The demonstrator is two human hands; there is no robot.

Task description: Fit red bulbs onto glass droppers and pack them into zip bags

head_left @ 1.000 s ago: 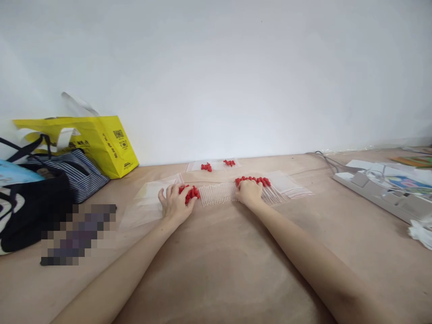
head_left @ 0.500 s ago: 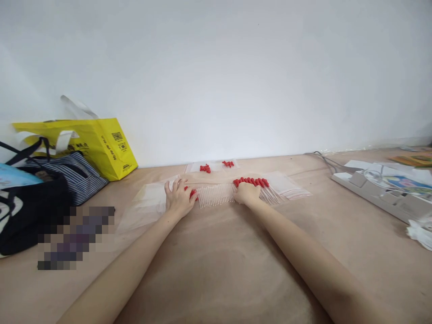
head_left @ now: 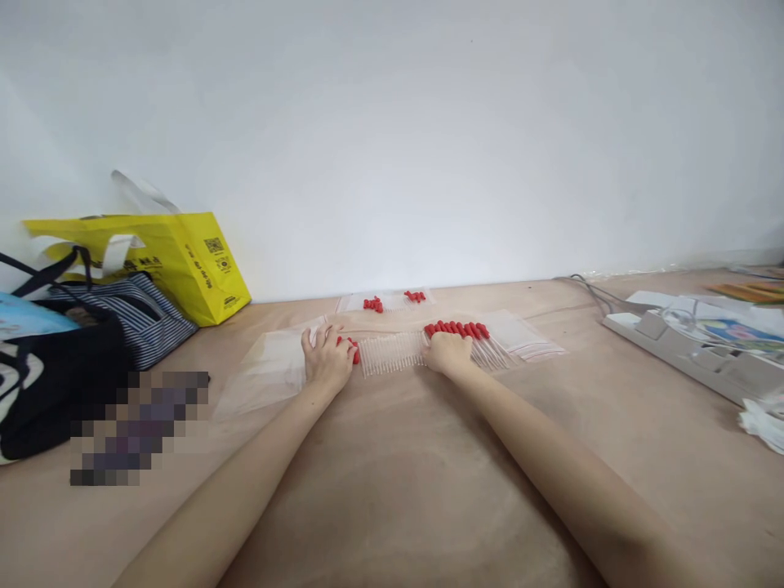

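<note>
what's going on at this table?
A person is working bare-handed at the table. The left hand is over small red pieces, at the left end of a row of thin pale sticks. The right hand is at the row's other end, just in front of a line of red pieces. Whether either hand grips anything is hidden. Two more red clusters lie farther back, near the wall.

Covering red pieces (head_left: pixel 356 353) with the left hand (head_left: pixel 328 359), resting the right hand (head_left: pixel 447 353) over white sticks (head_left: pixel 392 354) at the near edge of the red row (head_left: pixel 459 329) (with a yellow bag (head_left: pixel 194 265) at far left).
</note>
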